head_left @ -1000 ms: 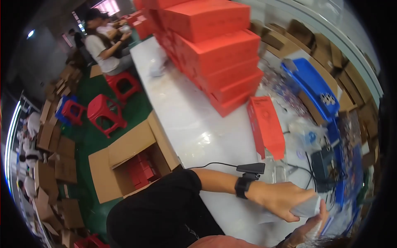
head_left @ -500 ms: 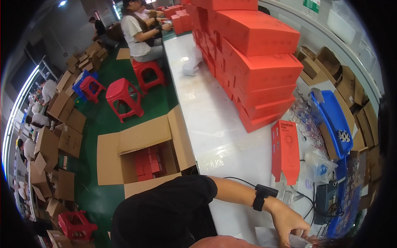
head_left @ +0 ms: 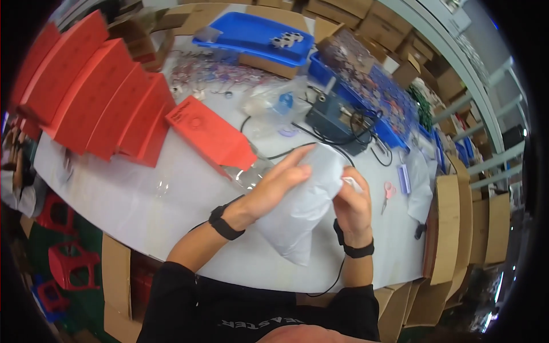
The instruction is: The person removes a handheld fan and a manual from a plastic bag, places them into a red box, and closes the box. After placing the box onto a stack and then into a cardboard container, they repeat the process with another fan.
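Note:
A white, soft translucent bag point(head_left: 300, 211) is held up over the front of the table, its upper part bunched and its lower corner hanging down. My left hand point(head_left: 269, 194) grips its left side, fingers reaching toward the top. My right hand point(head_left: 353, 207) is closed on its right edge, with a bit of white sheet poking out beside the fingers. What the bag contains, if anything, cannot be made out. Just beyond my left hand lies a red carton point(head_left: 209, 134) with its near end flap open, and clear plastic point(head_left: 249, 176) shows by that flap.
Red boxes point(head_left: 100, 94) are stacked at the left. Behind the bag are a dark grey device point(head_left: 337, 123) with black cables, a clear plastic bag point(head_left: 274, 106) and a blue tray point(head_left: 257, 37). Pink scissors point(head_left: 388, 191) lie to the right, near cardboard boxes point(head_left: 446, 228).
My view has swung right, from the floor and aisle to the worktable. The white bag, earlier at the lower edge, is now in the middle between both my hands.

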Demonstrator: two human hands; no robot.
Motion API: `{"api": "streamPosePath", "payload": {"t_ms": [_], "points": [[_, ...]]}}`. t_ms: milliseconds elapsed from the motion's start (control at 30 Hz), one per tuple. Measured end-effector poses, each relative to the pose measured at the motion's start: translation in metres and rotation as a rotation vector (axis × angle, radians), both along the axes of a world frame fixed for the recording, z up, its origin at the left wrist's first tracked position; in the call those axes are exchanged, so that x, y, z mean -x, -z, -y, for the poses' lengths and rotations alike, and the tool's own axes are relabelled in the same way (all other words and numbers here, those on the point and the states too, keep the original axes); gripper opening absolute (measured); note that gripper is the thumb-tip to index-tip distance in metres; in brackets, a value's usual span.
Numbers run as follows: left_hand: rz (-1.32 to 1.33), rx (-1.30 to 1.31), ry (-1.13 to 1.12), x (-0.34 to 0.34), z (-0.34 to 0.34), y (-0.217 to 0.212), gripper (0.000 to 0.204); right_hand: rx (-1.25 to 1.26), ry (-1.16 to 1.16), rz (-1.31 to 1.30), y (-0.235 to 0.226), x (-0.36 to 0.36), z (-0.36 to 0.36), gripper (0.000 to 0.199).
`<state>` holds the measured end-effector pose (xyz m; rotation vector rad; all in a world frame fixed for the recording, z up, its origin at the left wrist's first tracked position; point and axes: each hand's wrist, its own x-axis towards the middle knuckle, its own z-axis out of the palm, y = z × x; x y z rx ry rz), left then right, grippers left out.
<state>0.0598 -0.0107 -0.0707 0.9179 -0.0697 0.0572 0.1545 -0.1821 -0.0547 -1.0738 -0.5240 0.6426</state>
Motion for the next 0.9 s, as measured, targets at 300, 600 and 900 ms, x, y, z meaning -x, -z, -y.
{"api": "streamPosePath", "payload": {"t_ms": [300,600,900], "points": [[-0.107,0.086,0.509,0.005,-0.018,-0.001,0.064,0.242,-0.157,0.525,-0.010,-0.022,0.019,0.017],[0.158,-0.370,0.450,0.007,-0.010,-0.006,0.077,0.545,-0.032,1.265,-0.040,0.009,0.035,0.042],[-0.056,-0.415,0.702,0.007,-0.035,-0.012,0.063,0.320,0.278,2.018,-0.032,0.037,0.014,0.041]]}}
